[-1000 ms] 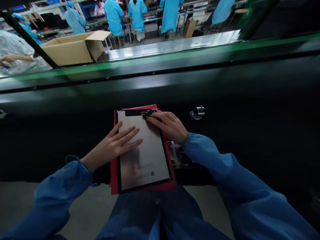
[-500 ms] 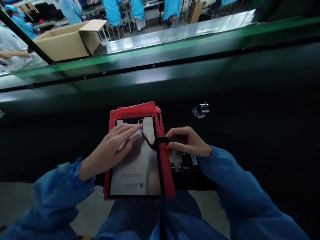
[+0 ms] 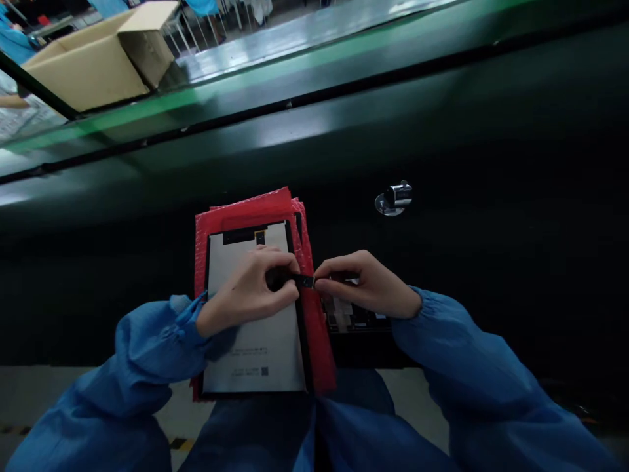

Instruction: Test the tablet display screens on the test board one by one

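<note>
A tablet display panel (image 3: 260, 334) lies back side up on red bubble-wrap bags (image 3: 322, 357). Over its upper half, my left hand (image 3: 253, 285) is closed, thumb and forefinger pinching a black flex cable (image 3: 305, 281). The cable's small connector end is pinched between the thumb and forefinger of my right hand (image 3: 368, 282), just past the panel's right edge. Partly hidden below my right hand is an opened device with a circuit board (image 3: 351, 314). Most of the cable is covered by my fingers.
A shiny metal tape-like roll on a round clear base (image 3: 397, 196) stands on the dark work surface (image 3: 481, 229). Beyond the green ledge (image 3: 246, 92) sits an open cardboard box (image 3: 93, 65). People in blue clothing are in the background.
My left hand has moved right from the panel's upper part and closed on the cable. My right hand still pinches the cable end. The view has tilted downward slightly.
</note>
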{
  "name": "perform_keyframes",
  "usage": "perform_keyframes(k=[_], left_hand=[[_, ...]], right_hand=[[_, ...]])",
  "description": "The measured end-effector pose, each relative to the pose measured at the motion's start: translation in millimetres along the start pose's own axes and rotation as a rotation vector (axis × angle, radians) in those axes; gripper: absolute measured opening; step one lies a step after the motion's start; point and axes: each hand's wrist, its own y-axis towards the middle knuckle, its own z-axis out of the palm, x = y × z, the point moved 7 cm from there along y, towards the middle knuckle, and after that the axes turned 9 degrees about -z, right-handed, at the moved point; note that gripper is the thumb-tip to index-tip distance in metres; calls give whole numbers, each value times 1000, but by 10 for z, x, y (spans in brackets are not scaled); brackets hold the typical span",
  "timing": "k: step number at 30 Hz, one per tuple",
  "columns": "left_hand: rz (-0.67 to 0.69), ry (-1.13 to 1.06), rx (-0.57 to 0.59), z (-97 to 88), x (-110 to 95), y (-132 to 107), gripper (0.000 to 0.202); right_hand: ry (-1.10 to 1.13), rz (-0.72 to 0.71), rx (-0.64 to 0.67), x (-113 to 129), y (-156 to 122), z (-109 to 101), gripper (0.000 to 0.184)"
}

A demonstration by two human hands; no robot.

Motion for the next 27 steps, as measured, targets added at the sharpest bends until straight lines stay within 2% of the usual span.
perform_keyframes(k=[5,15,17,19,21,23,24,25,27], left_hand=[[21,49,21,104,-43,41,10],[-21,47,42,137,-19,75,10],[-15,42,37,114,-29,51,10],[-48,-3,-14,-16,27,-43,10],[-136,-95,-161,-292,214,-235,15],[-279,-186,-379,-636,547,-525,27],[-295,-216,-472,-782,698,-681,30],[-416,-194,-437,-819,905,-807,31],[-627,-154,-328,-785,1255,-1041,37]], right_hand=[[-48,-42,-40,1,1,58,19],[-125,-90,-113,3,-1,91,16],[-135,-102,-119,31,3,111,16],[-141,-112,-127,54,0,63,18],[-279,-120,-206,51,-34,-153,21],[-630,-80,-381,15,-132,-547,27],[-844,-40,-495,-5,-211,-774,30],[-1019,35,-566,-58,-286,-976,34],[-1099,104,-622,-207,-393,-1273,41]])
